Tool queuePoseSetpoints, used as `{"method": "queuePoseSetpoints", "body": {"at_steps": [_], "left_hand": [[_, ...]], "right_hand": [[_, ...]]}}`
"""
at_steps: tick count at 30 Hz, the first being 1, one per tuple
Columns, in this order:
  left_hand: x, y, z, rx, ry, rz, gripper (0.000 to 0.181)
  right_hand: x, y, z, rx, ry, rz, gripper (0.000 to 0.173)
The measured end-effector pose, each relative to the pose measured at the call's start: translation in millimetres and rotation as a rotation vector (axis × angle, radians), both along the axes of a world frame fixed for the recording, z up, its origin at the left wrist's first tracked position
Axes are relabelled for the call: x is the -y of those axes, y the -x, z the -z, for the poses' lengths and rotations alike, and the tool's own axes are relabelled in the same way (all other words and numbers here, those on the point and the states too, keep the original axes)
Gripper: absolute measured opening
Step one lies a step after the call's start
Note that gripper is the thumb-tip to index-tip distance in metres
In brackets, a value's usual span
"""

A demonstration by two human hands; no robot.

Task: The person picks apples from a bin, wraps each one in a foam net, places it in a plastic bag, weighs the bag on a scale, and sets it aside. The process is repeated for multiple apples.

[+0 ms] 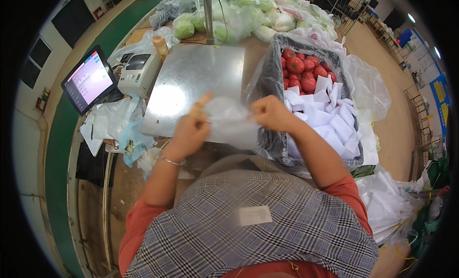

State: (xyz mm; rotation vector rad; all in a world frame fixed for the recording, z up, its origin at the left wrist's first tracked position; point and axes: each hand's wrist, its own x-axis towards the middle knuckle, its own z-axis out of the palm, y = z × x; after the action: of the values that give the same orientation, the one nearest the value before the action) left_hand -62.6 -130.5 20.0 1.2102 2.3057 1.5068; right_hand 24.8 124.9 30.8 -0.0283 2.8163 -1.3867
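A thin clear plastic bag (231,122), blurred by motion, stretches between my two hands over the near edge of a steel scale platform (200,73). My left hand (192,129) is at the bag's left side, its index finger pointing out and blurred; whether it grips the bag is unclear. My right hand (270,113) is closed on the bag's right side, beside a crate (276,66) lined with dark plastic. Inside the crate, red tomatoes (308,72) fill the far part, and white foam netting sleeves (330,120) lie over the near part.
Left of the platform stand a label printer (140,73), a touchscreen monitor (89,80) and a bottle (160,46). Plastic bags (114,116) lie nearer. A metal pole (208,18) rises behind the platform, before a heap of bagged vegetables (251,12). More plastic sheets (380,195) are at right.
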Motion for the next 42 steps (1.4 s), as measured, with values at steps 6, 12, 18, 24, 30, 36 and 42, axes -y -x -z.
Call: {"method": "queuePoseSetpoints", "body": {"at_steps": [6,12,18,24,30,36,42], "left_hand": [[73.2,45.5,6.3,-0.035,0.267,-0.356,0.068],[-9.2,25.7,-16.0,-0.711,0.059,-0.356,0.073],[-36.1,77.2,17.5,-0.281,0.307,-0.422,0.051],[16.4,110.3,19.8,-0.127,-0.216,-0.558,0.041],[47.3,69.8,-13.8,-0.507,-0.414,-0.700,0.042],[65.3,68.0,47.3,-0.441,0.133,-0.475,0.053],[50.8,76.5,121.3,0.014,0.060,-0.592,0.061]], "right_hand": [[-89.2,1.3,18.3,-0.373,-0.522,0.483,0.016],[-0.8,41.9,-3.5,-0.349,-0.067,0.203,0.025],[12.1,85.5,-4.6,-0.647,-0.539,0.070,0.011],[-60.4,116.1,33.1,-0.193,-0.763,0.306,0.024],[12.8,111.1,-37.3,-0.902,-0.367,0.252,0.044],[-1.2,150.6,68.7,-0.508,-0.488,-0.007,0.047],[-48.2,124.2,80.0,0.332,-0.833,-0.067,0.028]]}}
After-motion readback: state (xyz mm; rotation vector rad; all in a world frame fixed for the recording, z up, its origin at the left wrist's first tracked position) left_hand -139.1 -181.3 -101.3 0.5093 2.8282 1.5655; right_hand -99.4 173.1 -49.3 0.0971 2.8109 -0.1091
